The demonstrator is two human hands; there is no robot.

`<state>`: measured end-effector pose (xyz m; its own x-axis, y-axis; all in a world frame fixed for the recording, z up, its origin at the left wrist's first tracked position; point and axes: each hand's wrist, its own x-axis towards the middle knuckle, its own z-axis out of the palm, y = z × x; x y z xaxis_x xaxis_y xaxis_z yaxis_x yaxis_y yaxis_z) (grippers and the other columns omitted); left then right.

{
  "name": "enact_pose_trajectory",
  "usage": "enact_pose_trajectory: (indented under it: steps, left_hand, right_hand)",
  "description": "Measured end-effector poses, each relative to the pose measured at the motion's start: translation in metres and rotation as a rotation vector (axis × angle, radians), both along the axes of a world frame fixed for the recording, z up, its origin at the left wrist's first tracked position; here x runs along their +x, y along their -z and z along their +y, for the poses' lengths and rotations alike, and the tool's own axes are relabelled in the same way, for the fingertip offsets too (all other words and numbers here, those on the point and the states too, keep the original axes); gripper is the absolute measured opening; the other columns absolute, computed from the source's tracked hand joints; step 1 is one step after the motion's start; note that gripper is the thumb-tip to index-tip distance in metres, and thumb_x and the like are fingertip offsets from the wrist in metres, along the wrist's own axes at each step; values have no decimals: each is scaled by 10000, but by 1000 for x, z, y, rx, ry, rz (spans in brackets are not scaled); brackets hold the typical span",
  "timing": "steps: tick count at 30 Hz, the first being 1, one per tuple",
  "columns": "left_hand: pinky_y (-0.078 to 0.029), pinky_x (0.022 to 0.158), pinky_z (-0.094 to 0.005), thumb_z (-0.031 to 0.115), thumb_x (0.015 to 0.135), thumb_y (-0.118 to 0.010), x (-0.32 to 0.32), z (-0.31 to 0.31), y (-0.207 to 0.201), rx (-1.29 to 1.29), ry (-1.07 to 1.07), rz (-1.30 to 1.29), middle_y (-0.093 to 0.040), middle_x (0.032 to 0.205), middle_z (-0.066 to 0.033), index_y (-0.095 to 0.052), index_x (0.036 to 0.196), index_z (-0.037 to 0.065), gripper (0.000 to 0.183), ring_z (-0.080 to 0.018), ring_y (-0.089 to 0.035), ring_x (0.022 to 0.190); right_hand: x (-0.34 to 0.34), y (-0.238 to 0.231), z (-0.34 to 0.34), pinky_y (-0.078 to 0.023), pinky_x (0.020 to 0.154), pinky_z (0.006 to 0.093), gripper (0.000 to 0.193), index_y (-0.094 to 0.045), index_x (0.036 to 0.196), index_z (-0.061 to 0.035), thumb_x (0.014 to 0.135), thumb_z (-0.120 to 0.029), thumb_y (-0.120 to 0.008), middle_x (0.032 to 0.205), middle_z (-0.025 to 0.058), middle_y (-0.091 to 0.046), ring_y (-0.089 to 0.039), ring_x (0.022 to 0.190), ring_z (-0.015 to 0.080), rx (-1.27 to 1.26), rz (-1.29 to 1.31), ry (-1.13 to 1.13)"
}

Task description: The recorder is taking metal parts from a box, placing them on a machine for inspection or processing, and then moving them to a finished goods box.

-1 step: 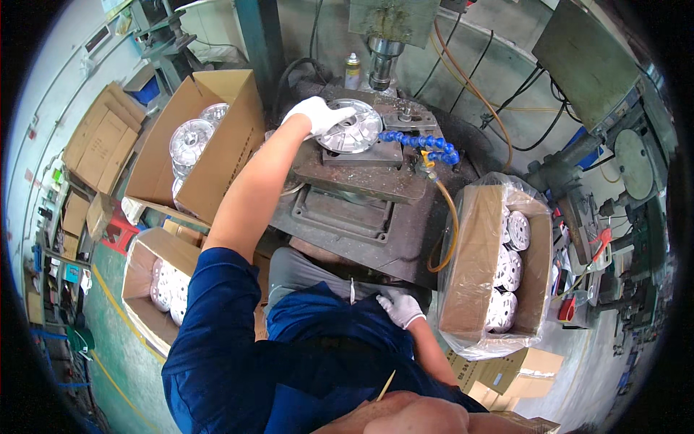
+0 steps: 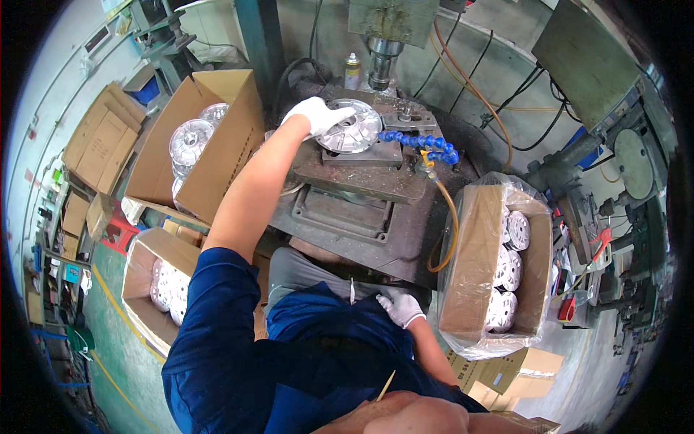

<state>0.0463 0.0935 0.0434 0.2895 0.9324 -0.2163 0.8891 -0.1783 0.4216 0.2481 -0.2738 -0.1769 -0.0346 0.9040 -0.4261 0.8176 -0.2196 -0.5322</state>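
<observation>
My left hand (image 2: 316, 116), in a white glove, grips the left edge of a round silvery metal disc (image 2: 363, 130). Its thumb lies across the top face, and the other fingers are mostly hidden. Under the disc is a metal block on the machine's worktable (image 2: 361, 177), which is strewn with small chips. A blue jointed coolant hose (image 2: 419, 139) ends close to the disc's right side. My right hand (image 2: 401, 309), also gloved, rests on my lap with its fingers stretched out and nothing in them.
Similar discs stand in a tall carton (image 2: 155, 163) at the left, a lower carton (image 2: 141, 278) and a plastic-lined carton (image 2: 470, 267) at the right. Behind the worktable are a spray can (image 2: 352, 72) and the machine's spindle (image 2: 383, 61). A yellowish tube (image 2: 454, 217) hangs at the table's right.
</observation>
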Motion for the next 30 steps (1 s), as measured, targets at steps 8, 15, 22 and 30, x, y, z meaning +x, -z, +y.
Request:
enact_pose_trajectory:
  steps: [8,15,22,30]
  left_hand:
    - [-439,904,-365,732,716,-511,2,-13,2,48,-83,-19,-612,1087,-258,-613,1077,-92,905,-339,-594,1047]
    - [-432,941,-360,771,669,-518,-4,-6,6,153,-86,16,-580,1171,-244,-598,1124,-67,956,-331,-564,1111]
    - [-409,985,-365,771,639,-552,-3,-16,3,202,-177,-28,-514,1275,-232,-444,1316,-12,1041,-317,-524,1173]
    - [-418,952,-422,588,746,-627,-127,-60,54,766,-496,-315,-521,1177,-280,-409,1341,30,844,-388,-517,1123]
  right_hand:
    - [8,4,-9,-458,878,423,486,-579,1157,-58,893,-455,-490,1081,218,-614,-575,1024,379,17,8,50]
    - [11,11,-14,-467,861,414,435,-608,1114,-56,890,-417,-515,1060,217,-621,-583,1000,380,90,36,26]
    - [4,10,-7,-449,887,432,443,-591,1148,-65,891,-417,-509,1103,238,-596,-563,1037,387,-29,-4,18]
    - [9,-11,-19,-456,890,413,414,-608,1130,-64,884,-389,-533,1110,214,-606,-576,1042,363,28,55,138]
